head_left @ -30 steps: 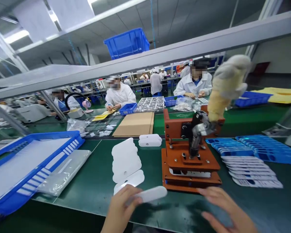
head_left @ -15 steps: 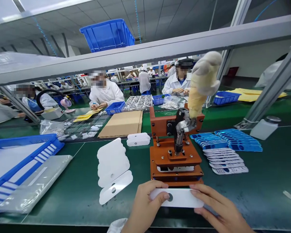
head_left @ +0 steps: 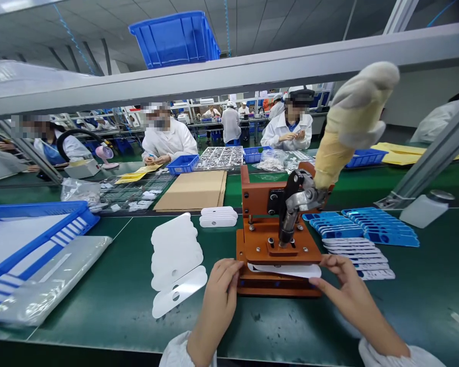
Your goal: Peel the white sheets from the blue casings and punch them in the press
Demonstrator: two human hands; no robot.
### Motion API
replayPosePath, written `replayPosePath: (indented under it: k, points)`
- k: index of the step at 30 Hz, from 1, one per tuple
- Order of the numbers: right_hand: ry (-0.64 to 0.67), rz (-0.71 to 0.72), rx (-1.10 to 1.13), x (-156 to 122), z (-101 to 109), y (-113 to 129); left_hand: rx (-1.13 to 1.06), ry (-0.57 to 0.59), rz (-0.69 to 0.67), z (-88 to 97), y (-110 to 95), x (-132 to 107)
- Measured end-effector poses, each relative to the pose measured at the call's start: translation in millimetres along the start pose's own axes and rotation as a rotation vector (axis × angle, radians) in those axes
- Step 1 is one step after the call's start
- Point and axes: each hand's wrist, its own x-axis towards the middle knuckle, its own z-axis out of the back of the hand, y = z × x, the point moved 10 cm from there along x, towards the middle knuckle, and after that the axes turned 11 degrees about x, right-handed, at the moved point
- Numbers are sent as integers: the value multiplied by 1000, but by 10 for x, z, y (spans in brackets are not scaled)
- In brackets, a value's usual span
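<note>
- left hand (head_left: 218, 300): fingers half curled at the press's 9 o'clock side, just beside the white plastic sheet; i cannot tell whether its grip has hold of anything
- right hand (head_left: 357, 300): grip nearly closed, pinching the sheet's 3 o'clock end
- white plastic sheet (head_left: 285, 270): sits in the orange hand press (head_left: 258, 239), between its plates
- foam-wrapped lever (head_left: 352, 117): rises from the press toward 1 o'clock
- white cut pieces (head_left: 174, 252): lie on the green desk (head_left: 99, 285) at the press's 9 o'clock
- printed blue and white cards (head_left: 361, 229): lie in rows at 3 o'clock
</note>
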Motion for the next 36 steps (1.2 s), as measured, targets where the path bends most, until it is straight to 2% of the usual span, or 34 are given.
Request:
replayPosePath:
  k: [2,4,13,18,23,28,36]
  points:
    - [2,-18,-4,33,-61,76,98,-45,-114,-35,-59,2]
    - [33,-33,-6,61,-122,120,190,-54,-169,-84,-81,-3]
    - [166,-83,-87,144,-217,73,326,-82,-213,-112,-121,11]
    - [223,-80,-105,141,-276,80,442,-132,-301,-85,-234,5]
    - [300,-140,-107,115,-345,134,456,-106,-368,-117,-345,-9]
    - [296,-188,-167,84,-356,144,473,-119,-384,-103,-392,-7]
    - [231,-202,-68,1,-443,128,468,-85,-389,-105,-376,4]
